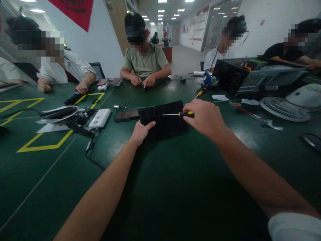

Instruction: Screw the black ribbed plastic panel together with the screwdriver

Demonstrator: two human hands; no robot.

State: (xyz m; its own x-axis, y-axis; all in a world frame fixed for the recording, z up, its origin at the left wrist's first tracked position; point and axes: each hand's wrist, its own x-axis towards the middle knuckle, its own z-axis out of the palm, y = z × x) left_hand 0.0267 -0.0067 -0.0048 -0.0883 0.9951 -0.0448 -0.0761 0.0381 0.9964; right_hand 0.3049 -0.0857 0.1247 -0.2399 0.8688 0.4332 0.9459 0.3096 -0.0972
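My left hand [142,131] grips the left edge of a flat black panel [165,129], its thumb lying on the upper face. In my right hand [204,117] is a screwdriver [185,114] with a yellow and black handle, held in a pinch. Its metal shaft points left across the panel, and the tip is over the panel's middle; whether it touches cannot be made out. Just left of the panel lies a dark flat object [125,114], partly blurred out. Small metal pieces [122,104] are scattered behind that.
A white power bank [99,118] and cables lie to the left near yellow tape [45,147]. On the right stand a white fan [286,103], a computer case [271,80] and a second screwdriver [200,94]. Several people sit around the green table [175,187].
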